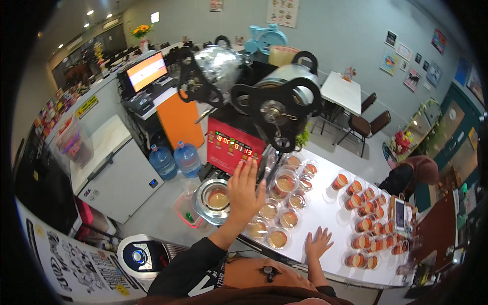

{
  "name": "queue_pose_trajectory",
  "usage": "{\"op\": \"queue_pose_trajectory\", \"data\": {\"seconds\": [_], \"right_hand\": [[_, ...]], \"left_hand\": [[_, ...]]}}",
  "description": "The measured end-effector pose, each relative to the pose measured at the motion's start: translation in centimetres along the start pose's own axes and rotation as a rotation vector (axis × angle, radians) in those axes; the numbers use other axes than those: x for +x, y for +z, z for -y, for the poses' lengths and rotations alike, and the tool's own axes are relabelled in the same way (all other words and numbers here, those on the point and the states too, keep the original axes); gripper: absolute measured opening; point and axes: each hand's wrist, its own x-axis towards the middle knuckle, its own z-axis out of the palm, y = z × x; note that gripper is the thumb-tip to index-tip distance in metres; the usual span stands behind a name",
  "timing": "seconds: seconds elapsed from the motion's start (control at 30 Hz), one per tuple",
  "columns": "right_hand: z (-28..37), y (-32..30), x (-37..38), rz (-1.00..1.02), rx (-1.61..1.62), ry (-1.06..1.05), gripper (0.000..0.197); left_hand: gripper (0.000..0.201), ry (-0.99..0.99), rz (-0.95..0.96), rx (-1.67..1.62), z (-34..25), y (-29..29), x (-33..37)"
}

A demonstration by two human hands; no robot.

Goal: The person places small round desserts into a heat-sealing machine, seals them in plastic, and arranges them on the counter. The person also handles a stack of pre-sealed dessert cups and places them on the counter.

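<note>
With fingers stretched up, my left hand lies against the lower part of the red control panel of a cup sealing machine. Beside that hand, a plastic cup of tan drink sits in the machine's round metal holder. My right hand is open, palm down on the white table, holding nothing. Between my hands stand several clear cups of tan drink close together. Above the panel, black three-armed reel holders carry rolls of film.
More filled cups stand in rows at the table's right, next to a tablet. A person with a brown head covering is beyond them. To the left are water jugs, a white chest freezer and a monitor.
</note>
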Motion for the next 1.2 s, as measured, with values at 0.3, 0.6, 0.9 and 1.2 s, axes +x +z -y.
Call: {"op": "queue_pose_trajectory", "data": {"seconds": [0.3, 0.6, 0.9, 1.2], "right_hand": [[0.1, 0.9, 0.3, -0.078, 0.008, -0.049, 0.067], [-0.3, 0.9, 0.1, -0.071, 0.001, -0.027, 0.066], [-0.3, 1.2, 0.2, -0.067, -0.014, -0.031, 0.067], [-0.2, 0.8, 0.1, -0.036, -0.025, -0.009, 0.067]], "left_hand": [[0.075, -0.028, 0.172, -0.111, 3.6, -1.6, -2.5], [0.061, 0.052, 0.373, 0.28, 6.8, -5.1, -9.1], [0.059, 0.113, 0.198, 0.114, 10.2, -5.1, -12.1], [0.048, 0.105, 0.121, 0.039, 10.6, -4.8, -12.9]]}}
